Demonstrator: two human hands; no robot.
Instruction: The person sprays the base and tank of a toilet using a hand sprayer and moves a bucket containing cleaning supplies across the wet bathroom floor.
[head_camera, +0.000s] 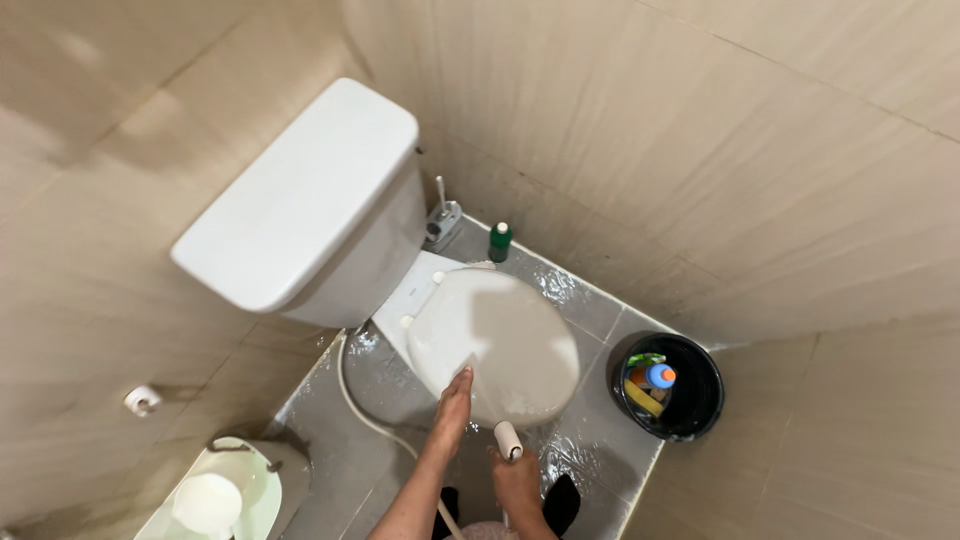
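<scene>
Down low, two hands at a shut white toilet lid.

Nearest, at the bottom edge: right hand (517, 482) wrapped tight around a white spray nozzle (508, 438), tip up at the near edge of the lid. Just beside it, left hand (455, 400) flat and open, fingers straight, pressed on the near left edge of the toilet lid (500, 340), gripping nothing. White hose (352, 395) looping over the wet grey floor (590, 300) on the left side of the bowl. Off to the right, near the wall: black bucket (700, 400) with bottles and a yellow thing inside. In the bottom left corner: pale green pail (262, 500) with a white scoop. Farther back: white tank (300, 190) against the tan wall. Beside it, in the far floor corner: small green bottle (499, 241).
</scene>
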